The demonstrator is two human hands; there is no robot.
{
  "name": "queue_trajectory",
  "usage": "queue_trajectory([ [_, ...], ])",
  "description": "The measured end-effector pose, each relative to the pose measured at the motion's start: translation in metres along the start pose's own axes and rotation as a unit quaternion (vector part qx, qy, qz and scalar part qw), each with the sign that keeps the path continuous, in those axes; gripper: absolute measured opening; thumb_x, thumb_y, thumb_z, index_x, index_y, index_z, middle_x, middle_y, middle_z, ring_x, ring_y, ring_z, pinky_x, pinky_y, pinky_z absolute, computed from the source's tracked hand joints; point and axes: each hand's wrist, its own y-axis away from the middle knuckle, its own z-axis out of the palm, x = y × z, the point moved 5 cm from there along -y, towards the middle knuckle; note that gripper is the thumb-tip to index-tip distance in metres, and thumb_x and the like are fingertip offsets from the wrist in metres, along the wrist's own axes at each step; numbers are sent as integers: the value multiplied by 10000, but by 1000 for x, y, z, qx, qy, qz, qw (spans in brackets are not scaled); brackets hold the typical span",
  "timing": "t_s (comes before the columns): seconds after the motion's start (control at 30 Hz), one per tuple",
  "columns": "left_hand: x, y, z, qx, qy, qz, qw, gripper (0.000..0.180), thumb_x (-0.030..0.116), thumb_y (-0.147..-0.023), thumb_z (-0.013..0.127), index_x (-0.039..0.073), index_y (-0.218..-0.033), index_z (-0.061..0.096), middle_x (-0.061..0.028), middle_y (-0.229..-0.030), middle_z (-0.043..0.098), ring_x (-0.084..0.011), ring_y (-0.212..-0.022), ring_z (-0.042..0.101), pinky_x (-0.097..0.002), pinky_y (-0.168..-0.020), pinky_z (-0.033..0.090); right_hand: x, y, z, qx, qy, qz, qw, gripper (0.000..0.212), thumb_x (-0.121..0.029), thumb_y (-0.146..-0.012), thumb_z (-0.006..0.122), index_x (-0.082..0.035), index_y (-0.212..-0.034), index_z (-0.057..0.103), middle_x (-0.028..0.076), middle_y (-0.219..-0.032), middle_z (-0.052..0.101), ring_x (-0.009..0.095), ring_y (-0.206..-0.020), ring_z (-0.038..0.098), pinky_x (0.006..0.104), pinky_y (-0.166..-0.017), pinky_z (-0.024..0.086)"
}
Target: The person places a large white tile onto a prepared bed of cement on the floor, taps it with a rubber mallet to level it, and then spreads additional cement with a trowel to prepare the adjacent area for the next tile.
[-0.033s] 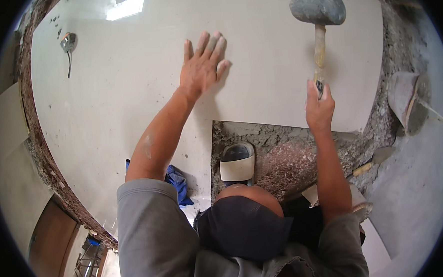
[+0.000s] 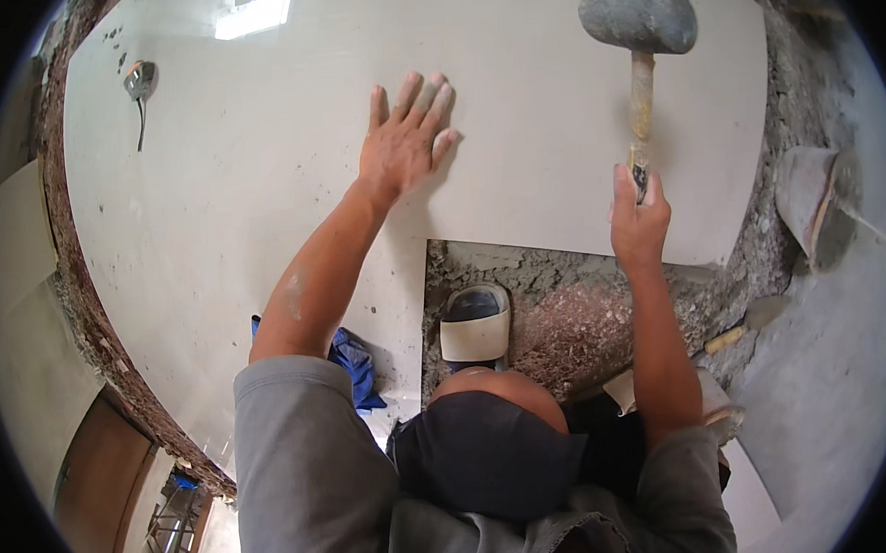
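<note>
My left hand (image 2: 401,146) lies flat on a large pale glossy floor tile (image 2: 537,151), its fingers spread and nothing in them. To the right, my right hand (image 2: 641,221) is closed round the lower handle of a rubber mallet (image 2: 638,18). The mallet has a dark grey, dusty head and a worn wooden handle, and its head points away from me over the tile. Whether the head touches the surface I cannot tell. Between my arms the tile's near edge borders a patch of wet mortar and rubble (image 2: 576,325).
A tape measure (image 2: 138,80) lies at the far left. Blue cloth (image 2: 356,366) rests by my left elbow. My sandalled foot (image 2: 473,320) stands on the rough mortar. At the right are a trowel (image 2: 746,326) and a dusty bucket (image 2: 810,202); broken ground (image 2: 60,226) runs along the left edge.
My left hand has slid very slightly nearer to me on the tile. The mallet and my right hand have hardly moved.
</note>
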Motion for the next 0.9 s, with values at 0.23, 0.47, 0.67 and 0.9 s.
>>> queue_trajectory([
  [0.23,-11,17,4,35,-18,45,998,526,492,-986,270,242,-1445,329,60,-1524,264,-196,-1422,185,-534,-1156,112,-7,3,29,-11,-53,-61,997,242,-217,-925,586,20,-935,538,96,-625,558,188,-549,573,326,-525,454],
  [0.47,-9,19,4,33,-21,37,999,541,526,-976,266,258,-1442,331,46,-1528,252,-194,-1421,185,-507,-1166,113,6,0,46,-38,107,3,994,426,-391,-929,536,34,-967,547,225,-703,619,390,-688,637,475,-626,481],
  [0.67,-13,16,5,54,-21,28,998,552,546,-973,237,276,-1447,316,39,-1540,217,-185,-1430,150,-483,-1174,96,1,2,26,-71,194,2,978,468,-456,-909,541,11,-932,575,220,-710,627,377,-707,646,476,-646,484],
  [0.9,-3,50,12,52,-19,9,998,511,492,-989,276,269,-1447,324,45,-1532,244,-216,-1430,160,-490,-1167,107,48,9,-69,-64,331,-2,941,474,-488,-855,599,-18,-907,575,223,-769,638,404,-734,631,470,-645,481],
])
